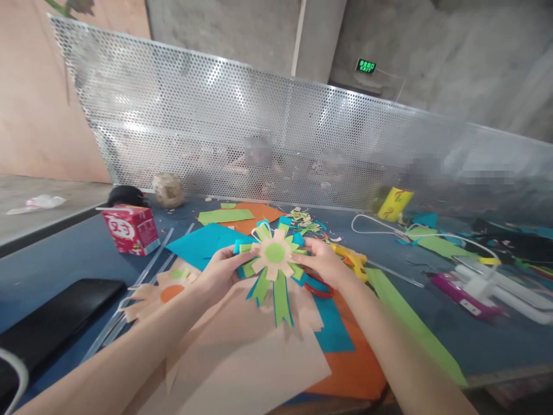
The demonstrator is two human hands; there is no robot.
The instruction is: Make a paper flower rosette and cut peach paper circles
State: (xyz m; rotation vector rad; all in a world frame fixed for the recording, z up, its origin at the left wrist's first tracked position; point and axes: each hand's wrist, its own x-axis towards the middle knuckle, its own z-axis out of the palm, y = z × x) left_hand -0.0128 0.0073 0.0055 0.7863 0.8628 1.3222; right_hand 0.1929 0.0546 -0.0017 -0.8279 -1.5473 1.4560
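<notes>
A green wall sign (365,66) reads "EXIT"; the characters above that word are too small to read. The red cardboard carton (129,229) bears white characters, too blurred to read. Both forearms stretch forward over the blue table (64,259). The left hand (220,270) and right hand (325,262) pinch opposite edges of the blue, green and peach paper rosette (275,255), held facing the camera above a peach paper sheet (250,363). A red plastic loop (320,290) is half hidden under the right hand.

green sign (365,66) on concrete wall (453,52): "EXIT" | red carton (129,229): white characters, not legible
</notes>
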